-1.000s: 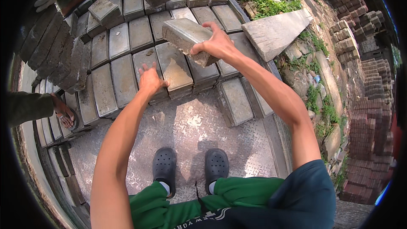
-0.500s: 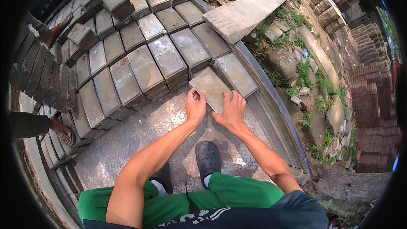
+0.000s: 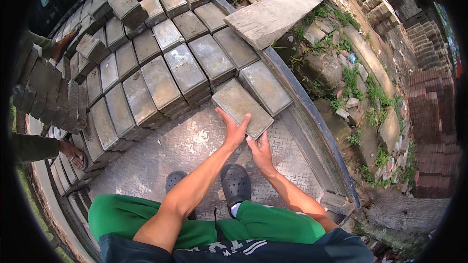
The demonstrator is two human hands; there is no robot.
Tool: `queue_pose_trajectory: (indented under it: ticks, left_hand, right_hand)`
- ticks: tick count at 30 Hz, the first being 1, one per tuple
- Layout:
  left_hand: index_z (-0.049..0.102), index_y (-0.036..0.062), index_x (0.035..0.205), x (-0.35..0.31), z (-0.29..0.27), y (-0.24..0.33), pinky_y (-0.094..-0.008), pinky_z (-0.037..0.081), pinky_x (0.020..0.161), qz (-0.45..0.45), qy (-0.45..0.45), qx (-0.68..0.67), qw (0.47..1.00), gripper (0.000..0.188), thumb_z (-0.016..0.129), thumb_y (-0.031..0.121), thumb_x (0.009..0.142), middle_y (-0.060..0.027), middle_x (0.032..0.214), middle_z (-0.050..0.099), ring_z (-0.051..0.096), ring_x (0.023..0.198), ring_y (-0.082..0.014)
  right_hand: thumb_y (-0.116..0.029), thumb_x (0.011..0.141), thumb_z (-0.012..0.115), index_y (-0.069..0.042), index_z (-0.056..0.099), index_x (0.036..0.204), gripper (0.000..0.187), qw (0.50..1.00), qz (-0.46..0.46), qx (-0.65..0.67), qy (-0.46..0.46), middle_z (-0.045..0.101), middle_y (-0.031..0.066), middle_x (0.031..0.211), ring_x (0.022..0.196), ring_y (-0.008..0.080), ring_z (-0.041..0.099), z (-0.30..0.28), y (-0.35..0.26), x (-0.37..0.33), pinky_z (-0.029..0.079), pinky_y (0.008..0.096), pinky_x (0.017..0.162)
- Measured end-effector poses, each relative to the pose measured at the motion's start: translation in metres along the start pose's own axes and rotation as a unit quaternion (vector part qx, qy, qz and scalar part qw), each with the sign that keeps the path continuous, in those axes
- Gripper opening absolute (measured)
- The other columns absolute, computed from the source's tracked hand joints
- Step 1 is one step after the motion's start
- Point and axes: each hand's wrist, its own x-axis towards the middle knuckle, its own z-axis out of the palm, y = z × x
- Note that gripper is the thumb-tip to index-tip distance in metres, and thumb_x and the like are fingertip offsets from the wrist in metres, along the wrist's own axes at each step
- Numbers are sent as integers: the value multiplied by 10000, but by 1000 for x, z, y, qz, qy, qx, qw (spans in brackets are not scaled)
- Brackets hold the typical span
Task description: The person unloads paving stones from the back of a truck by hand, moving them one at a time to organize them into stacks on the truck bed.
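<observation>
Fingers (image 3: 229, 119) of our left hand (image 3: 235, 130) lie spread flat on top of a grey concrete paving block (image 3: 241, 107), palm down on its near edge. Our right hand (image 3: 260, 150) sits just beside it, fingers pressed together against the block's near corner; we cannot tell whether they curl under the edge. Neither hand is pinching anything.

Nearest to us, we see our own green trousers (image 3: 126, 216) and two dark perforated clogs (image 3: 236, 183) planted on a grey metal truck bed (image 3: 161, 151) with a raised diamond pattern. Both bare forearms reach forward from the lower edge.

We see that the paving block rests at the front of the stack, lying flat on the truck bed, touching a matching block (image 3: 265, 87) on its right and the rows behind it. Beyond it, the stacked blocks (image 3: 161, 75) run away from us in neat rows, several layers deep. A few loose blocks (image 3: 127, 9) sit tilted on top of the far rows.

To our left, more blocks stand on edge (image 3: 48, 95), and another person's hand (image 3: 73, 152) and sleeve (image 3: 29, 147) reach in beside them.

To our right runs the metal side rail (image 3: 312, 136) of the truck bed. A weathered wooden plank (image 3: 273, 15) leans onto it from the ground. Farther right lie grass, stones and stacks of red bricks (image 3: 431, 122).
</observation>
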Motion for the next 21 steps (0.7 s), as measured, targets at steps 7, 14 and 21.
queue_pose_trajectory:
  ticks: [7, 14, 21]
  left_hand:
    - [-203, -44, 1516, 36, -8, 13, -345, 238, 1180, -27, -36, 24, 999, 1078, 661, 265, 950, -259, 1593, 167, 260, 1451, -309]
    - [-158, -54, 1526, 49, 3, 11, -374, 77, 1222, -23, 3, -32, 999, 1075, 660, 323, 940, -281, 1626, -10, 33, 1521, -341]
    - [-147, -54, 1531, 42, 11, 37, -354, 179, 1201, -50, 5, -100, 994, 1074, 674, 303, 938, -248, 1619, 81, 200, 1481, -306]
  right_hand:
    - [-88, 975, 575, -1, -77, 1563, 883, 998, 27, 54, 22, 174, 179, 1604, 1478, 246, 230, 23, -4, 3, 191, 353, 1209]
    - [-244, 1001, 570, 32, 164, 1552, 738, 998, 60, 26, 22, 348, 149, 1544, 1425, 208, 318, 4, -29, 22, 239, 339, 1169]
    - [-336, 1002, 581, 79, 201, 1526, 769, 997, 55, -14, -58, 345, 192, 1551, 1425, 240, 344, -20, -38, 27, 247, 345, 1176]
